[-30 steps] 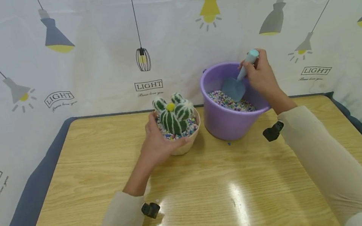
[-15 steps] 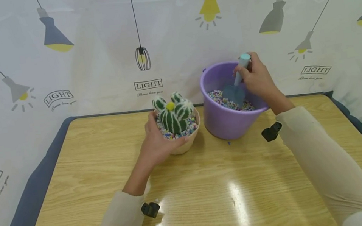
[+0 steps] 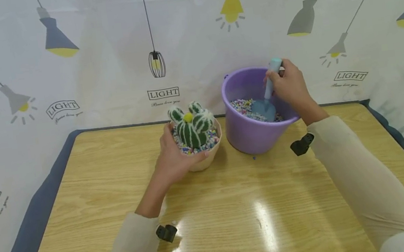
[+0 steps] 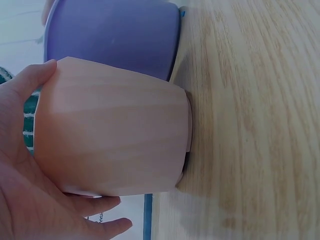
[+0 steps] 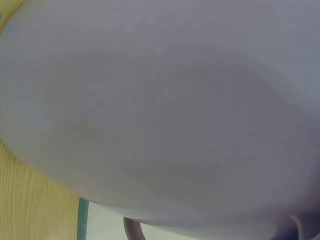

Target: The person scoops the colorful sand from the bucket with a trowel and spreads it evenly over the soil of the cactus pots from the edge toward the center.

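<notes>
My left hand (image 3: 175, 155) holds a pale pink flowerpot (image 4: 115, 130) round its near left side, thumb and fingers spread about the wall. In the pot sits a fuzzy green-and-white toy cactus (image 3: 192, 131) with a yellow pompom, ringed by multicoloured pebbles (image 3: 211, 139). My right hand (image 3: 290, 86) grips the light blue handle of a small shovel (image 3: 264, 110) inside a purple bucket (image 3: 253, 134). The shovel's blade sits among coloured pebbles (image 3: 241, 106) in the bucket, its tip partly covered. The bucket's wall fills the right wrist view and hides the right hand there.
Pot and bucket stand side by side near the back edge of the wooden table (image 3: 213, 209). One blue pebble (image 3: 254, 158) lies before the bucket. Behind the table hangs a white cloth (image 3: 110, 70) printed with lamps.
My right hand has shifted a little left and worked the shovel in the pebbles, its blade now lower and flatter. The left hand stays on the pot.
</notes>
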Demonstrator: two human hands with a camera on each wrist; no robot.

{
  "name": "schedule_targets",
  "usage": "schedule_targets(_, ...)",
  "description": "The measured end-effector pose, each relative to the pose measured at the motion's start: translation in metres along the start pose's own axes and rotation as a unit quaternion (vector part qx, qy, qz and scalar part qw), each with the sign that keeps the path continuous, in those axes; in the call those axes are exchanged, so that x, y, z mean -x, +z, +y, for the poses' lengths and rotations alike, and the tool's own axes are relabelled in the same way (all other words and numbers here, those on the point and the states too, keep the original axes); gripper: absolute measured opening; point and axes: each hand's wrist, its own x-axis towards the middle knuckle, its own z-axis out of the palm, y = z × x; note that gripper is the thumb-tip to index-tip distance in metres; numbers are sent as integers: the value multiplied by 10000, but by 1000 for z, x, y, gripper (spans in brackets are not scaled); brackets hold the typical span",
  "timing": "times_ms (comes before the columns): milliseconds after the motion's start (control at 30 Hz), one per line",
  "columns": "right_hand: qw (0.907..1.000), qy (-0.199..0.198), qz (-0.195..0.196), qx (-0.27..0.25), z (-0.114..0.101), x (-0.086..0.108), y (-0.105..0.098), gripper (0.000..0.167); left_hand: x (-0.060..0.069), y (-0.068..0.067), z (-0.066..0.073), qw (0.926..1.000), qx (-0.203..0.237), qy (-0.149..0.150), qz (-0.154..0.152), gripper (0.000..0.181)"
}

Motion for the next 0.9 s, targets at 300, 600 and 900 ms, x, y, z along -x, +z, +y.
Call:
schedule_targets(300, 9962, 736, 372, -268, 1, -4, -4, 49, -1, -3, 0, 9998, 50, 10, -177, 118)
schedule_targets(600, 9892, 1173, 601, -645, 2, -5, -7, 42, -2, -3, -1, 9997, 157, 67, -164, 117)
schedule_targets(900, 9795, 1068, 357, -1668, -1, -2, -9, 38, -3, -3, -1, 9996, 220, 102, -134, 117)
